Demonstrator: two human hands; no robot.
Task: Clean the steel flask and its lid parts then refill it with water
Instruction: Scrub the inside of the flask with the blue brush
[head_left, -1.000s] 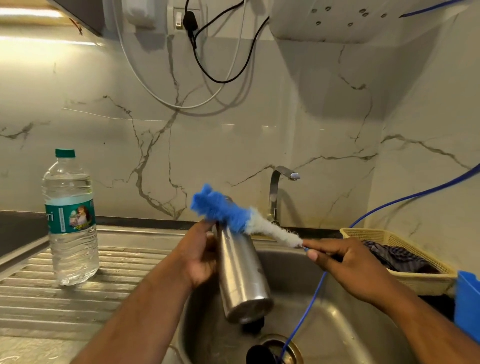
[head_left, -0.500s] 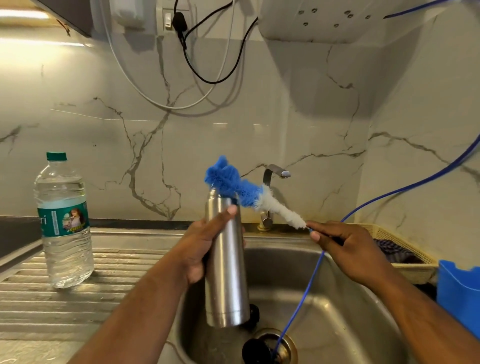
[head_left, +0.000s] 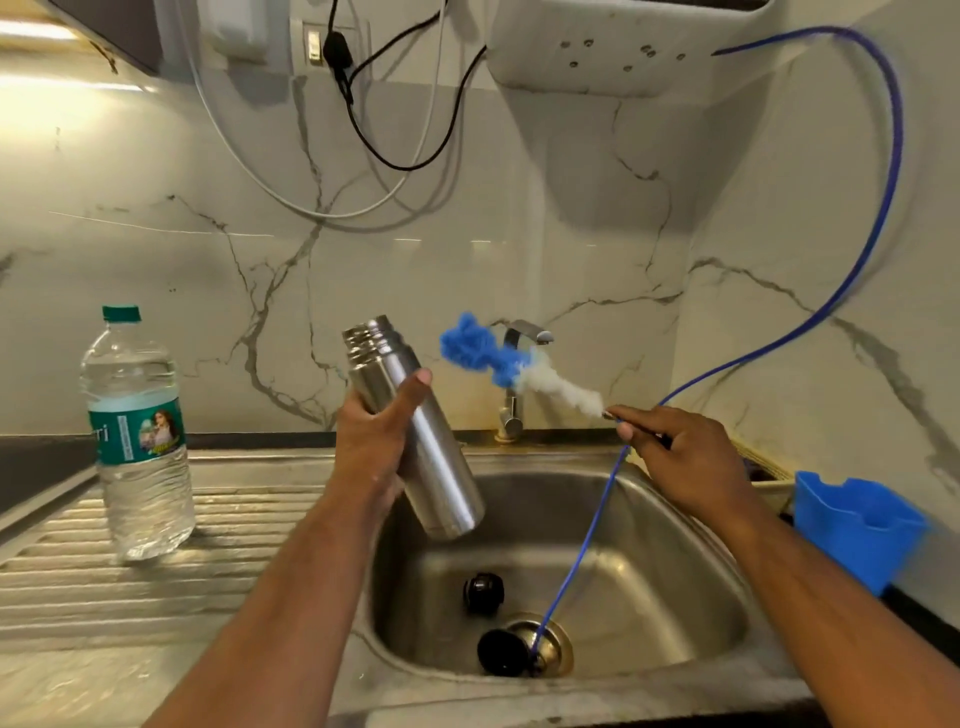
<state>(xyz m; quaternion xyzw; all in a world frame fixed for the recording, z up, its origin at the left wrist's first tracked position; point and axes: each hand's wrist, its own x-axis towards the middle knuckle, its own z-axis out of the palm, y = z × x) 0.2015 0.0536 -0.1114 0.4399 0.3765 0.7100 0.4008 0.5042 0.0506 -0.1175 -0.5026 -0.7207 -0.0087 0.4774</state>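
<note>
Steel sink unit (head_left: 322, 470): ribbed drainboard (head_left: 234, 525) left, basin (head_left: 649, 571) right.
Drainboard: one bottle (head_left: 137, 436), upright, green cap, near the left end.
Basin floor: black knob (head_left: 483, 593) just behind the drain (head_left: 558, 642); black cap (head_left: 501, 652) touching the drain's left rim. Blue tube (head_left: 582, 545) runs down into the drain.
Back rim: tap (head_left: 514, 384), centred behind the basin.
Right of the basin: blue tub (head_left: 852, 525), blurred; basket (head_left: 763, 462) edge just behind it.
</note>
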